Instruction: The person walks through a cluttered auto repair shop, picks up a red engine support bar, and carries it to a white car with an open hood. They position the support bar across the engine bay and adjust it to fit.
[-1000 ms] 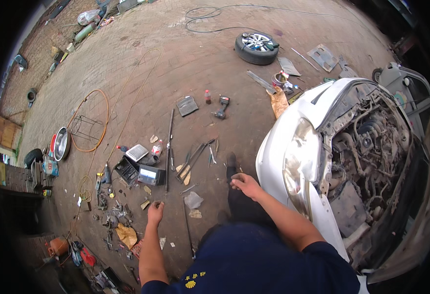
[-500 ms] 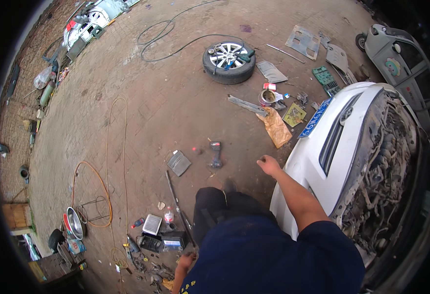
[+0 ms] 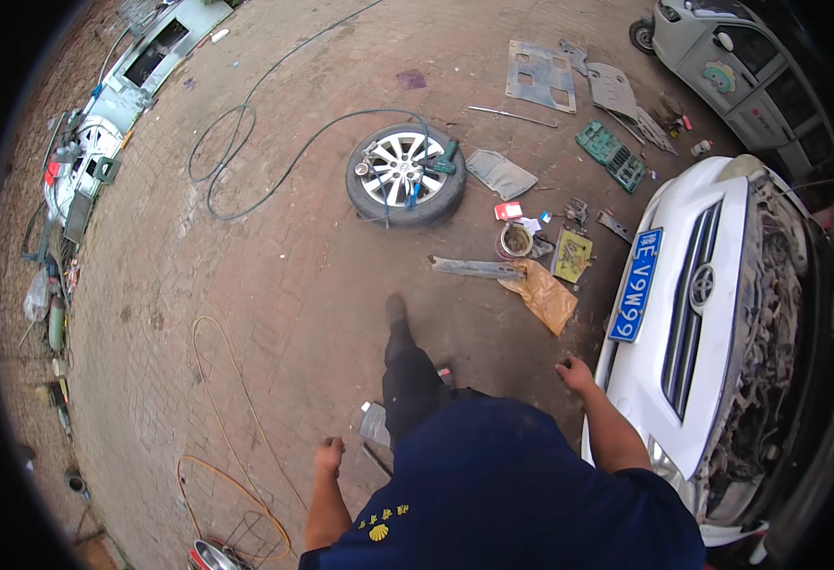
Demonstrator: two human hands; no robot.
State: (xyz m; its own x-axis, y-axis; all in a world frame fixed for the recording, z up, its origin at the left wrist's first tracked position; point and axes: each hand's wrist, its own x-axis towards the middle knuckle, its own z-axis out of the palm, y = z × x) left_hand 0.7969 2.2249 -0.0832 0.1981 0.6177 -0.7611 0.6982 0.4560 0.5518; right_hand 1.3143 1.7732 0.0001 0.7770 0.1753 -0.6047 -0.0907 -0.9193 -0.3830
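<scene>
My left hand (image 3: 329,454) hangs low to the left of my body, its fingers loosely curled, with nothing visible in it. Nearest to it lies a grey flat piece (image 3: 375,424), partly hidden by my leg. My right hand (image 3: 576,374) is closed in a loose curl beside the white car's front bumper (image 3: 616,404), apart from it, with no object showing. A car wheel (image 3: 405,177) lies flat ahead, with a green-and-black power tool (image 3: 445,158) on it. Ahead of my right hand are brown paper (image 3: 542,294), an open tin (image 3: 514,241) and a yellow sheet (image 3: 572,255).
A dark hose (image 3: 246,176) loops across the paving; an orange hose (image 3: 236,483) coils at lower left. A green tool case (image 3: 612,155) and metal panels (image 3: 541,76) lie at far right, near a grey vehicle (image 3: 749,76). Scrap parts (image 3: 98,142) line the left edge.
I have stepped forward, and the wheel and scattered parts now appear nearer. My left hand has swung forward. The power tool by my feet is now mostly hidden behind my body.
</scene>
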